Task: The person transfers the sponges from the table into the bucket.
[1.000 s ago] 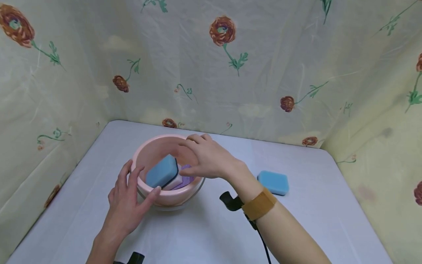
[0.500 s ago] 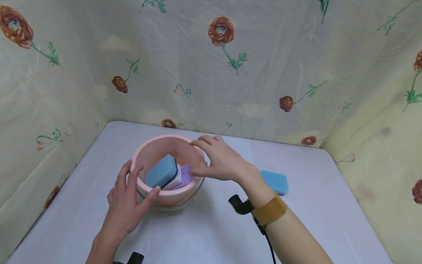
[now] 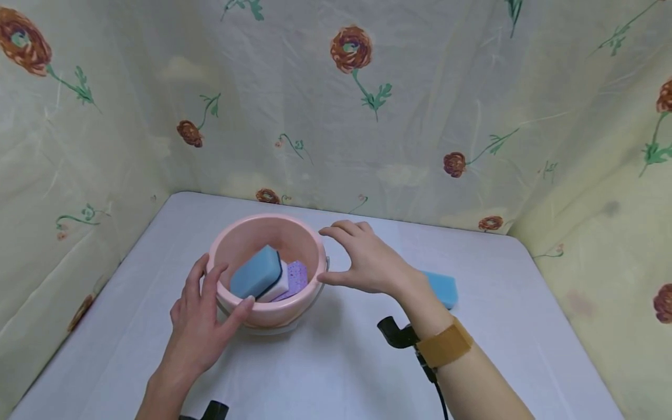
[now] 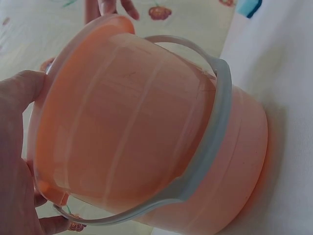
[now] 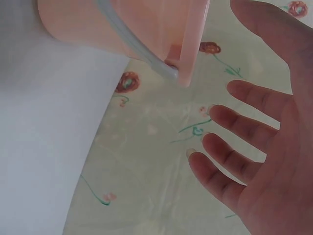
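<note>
In the head view a pink bucket [image 3: 273, 315] stands upright at the table's left. Inside, a blue sponge [image 3: 257, 271] with a dark underside leans at a slant on a white sponge [image 3: 275, 288], and a purple sponge [image 3: 297, 280] lies beside them. My left hand [image 3: 202, 324] holds the bucket's left rim, thumb at the front and fingers spread along the side. The left wrist view shows the grey handle [image 4: 222, 98] hanging down against the bucket's wall. Just right of the rim is my right hand [image 3: 370, 259], fingers parted and holding nothing.
Another blue sponge [image 3: 445, 290] lies on the white table [image 3: 341, 373] to the right, partly hidden by the right forearm. Flowered curtain [image 3: 409, 116] surrounds the table's back and sides. A strap with a black camera [image 3: 396, 333] sits on the right wrist.
My right hand has drawn back rightward from over the bucket to outside its rim, uncovering the purple sponge. The left hand and the bucket have stayed in place.
</note>
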A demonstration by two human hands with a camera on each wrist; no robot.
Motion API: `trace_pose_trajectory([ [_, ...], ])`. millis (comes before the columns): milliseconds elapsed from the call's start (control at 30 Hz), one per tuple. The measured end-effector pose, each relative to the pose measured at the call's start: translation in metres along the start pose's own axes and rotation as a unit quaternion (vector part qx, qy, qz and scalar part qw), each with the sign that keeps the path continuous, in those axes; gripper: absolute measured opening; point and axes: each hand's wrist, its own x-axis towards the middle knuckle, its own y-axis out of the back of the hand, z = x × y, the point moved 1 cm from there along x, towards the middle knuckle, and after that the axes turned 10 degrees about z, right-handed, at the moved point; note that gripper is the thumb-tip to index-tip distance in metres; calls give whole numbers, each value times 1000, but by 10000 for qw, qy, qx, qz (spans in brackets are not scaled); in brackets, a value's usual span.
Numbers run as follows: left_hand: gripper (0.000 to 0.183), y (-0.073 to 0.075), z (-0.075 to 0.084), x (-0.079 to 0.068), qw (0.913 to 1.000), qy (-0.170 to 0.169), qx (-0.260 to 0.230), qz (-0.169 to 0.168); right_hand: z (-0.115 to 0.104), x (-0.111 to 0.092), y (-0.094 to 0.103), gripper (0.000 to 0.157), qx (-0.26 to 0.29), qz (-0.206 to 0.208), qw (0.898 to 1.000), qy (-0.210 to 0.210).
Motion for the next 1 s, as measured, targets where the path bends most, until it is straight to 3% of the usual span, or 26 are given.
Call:
trace_pose_trajectory([
  [567,82,0,0,-1,10000,-39,46,80,16,-15,7,77,103,188,9996,-193],
  [1000,81,0,1,-2,10000,-32,51,79,29,-28,1,76,171,201,9989,-396],
])
